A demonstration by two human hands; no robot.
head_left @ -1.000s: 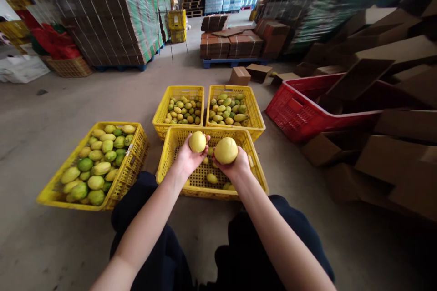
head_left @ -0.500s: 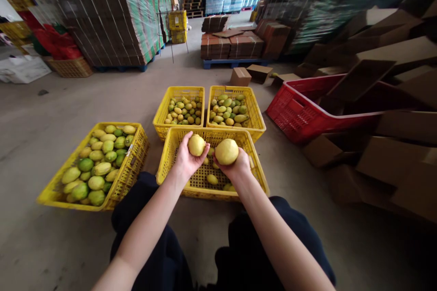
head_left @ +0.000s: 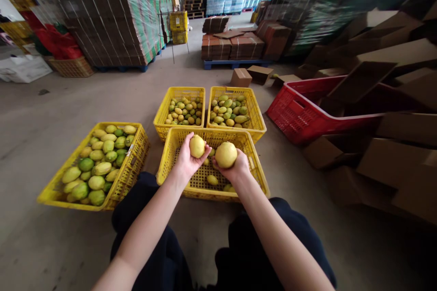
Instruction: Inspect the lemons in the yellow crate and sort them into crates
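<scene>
Cupped in my left hand (head_left: 185, 162) is a smaller yellow lemon (head_left: 197, 146), fingers curled round its underside. My right hand (head_left: 240, 167) grips a bigger, rounder yellow lemon (head_left: 226, 154). Both are held side by side, a little apart, above the front yellow crate (head_left: 166, 162). A few lemons (head_left: 212, 180) lie on that crate's perforated floor, partly hidden by my hands. Behind it stand two more yellow crates, the back left crate (head_left: 160, 116) with small yellow-green lemons and the back right crate (head_left: 256, 116) with longer ones.
Left of my knee, a yellow crate (head_left: 131, 163) is full of large yellow and green lemons. A red crate (head_left: 290, 113) stands at right amid cardboard boxes (head_left: 403, 159). Farther back are flattened cartons (head_left: 232, 47) on a blue pallet and tall wrapped stacks (head_left: 99, 13).
The right lemon has turned in my right hand and shifted slightly left and down. The left lemon has turned slightly in my left hand. The crates stay in place.
</scene>
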